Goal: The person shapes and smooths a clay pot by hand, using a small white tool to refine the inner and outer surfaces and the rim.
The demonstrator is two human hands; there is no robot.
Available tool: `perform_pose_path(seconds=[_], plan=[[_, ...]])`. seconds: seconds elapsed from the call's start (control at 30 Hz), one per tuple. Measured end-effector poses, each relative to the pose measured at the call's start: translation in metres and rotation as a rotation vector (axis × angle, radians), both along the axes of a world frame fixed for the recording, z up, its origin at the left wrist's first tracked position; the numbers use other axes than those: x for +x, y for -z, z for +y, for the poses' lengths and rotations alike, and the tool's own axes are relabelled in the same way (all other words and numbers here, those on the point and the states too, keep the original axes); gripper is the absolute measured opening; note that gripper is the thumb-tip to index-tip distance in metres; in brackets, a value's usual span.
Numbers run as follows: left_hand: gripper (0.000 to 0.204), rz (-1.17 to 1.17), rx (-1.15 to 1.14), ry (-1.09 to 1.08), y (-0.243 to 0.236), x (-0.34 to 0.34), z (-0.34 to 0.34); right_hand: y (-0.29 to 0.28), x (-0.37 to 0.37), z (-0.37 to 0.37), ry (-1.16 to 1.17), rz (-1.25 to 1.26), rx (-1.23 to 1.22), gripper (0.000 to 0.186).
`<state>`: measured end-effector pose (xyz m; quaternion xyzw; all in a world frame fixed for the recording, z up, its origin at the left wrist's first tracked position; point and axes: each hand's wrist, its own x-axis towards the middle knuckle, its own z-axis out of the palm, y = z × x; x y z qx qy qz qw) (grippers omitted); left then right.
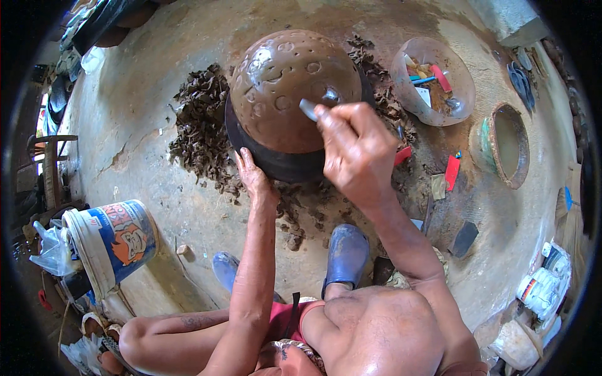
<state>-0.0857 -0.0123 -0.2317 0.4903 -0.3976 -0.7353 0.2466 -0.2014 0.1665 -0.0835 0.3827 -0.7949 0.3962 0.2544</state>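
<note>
The left hand (253, 175) lies flat against the black base (276, 164) on the floor. The brown clay pot (290, 88) sits upside down on it. The right hand (354, 150) squeezes a small metal tool (318, 103), pressing marks in. I think more marks come next, so steady hands.

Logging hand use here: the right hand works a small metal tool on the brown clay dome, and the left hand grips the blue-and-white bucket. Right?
Not quite. In the head view the left hand rests against the dark base under the brown clay dome, not the blue-and-white bucket. The right hand does hold the small metal tool.
</note>
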Motion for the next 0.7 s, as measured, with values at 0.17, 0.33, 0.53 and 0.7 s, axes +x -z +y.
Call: perform_pose_path(seconds=[0.17,0.33,0.53,0.7], plan=[[0.079,0.049,-0.009,-0.003,-0.002,0.0,-0.005,0.002,-0.005,0.011,-0.005,0.063,0.004,0.024],[0.075,-0.058,-0.007,0.031,0.012,0.008,-0.009,0.011,-0.07,0.01,0.163,-0.257,-0.145,0.018],[0.064,-0.032,0.16,-0.086,0.004,0.016,0.071,0.01,-0.022,-0.005,0.183,-0.155,-0.116,0.022],[0.064,0.16,0.255,0.076,0.004,0.021,0.12,0.027,-0.001,-0.001,0.032,0.064,-0.037,0.027]])
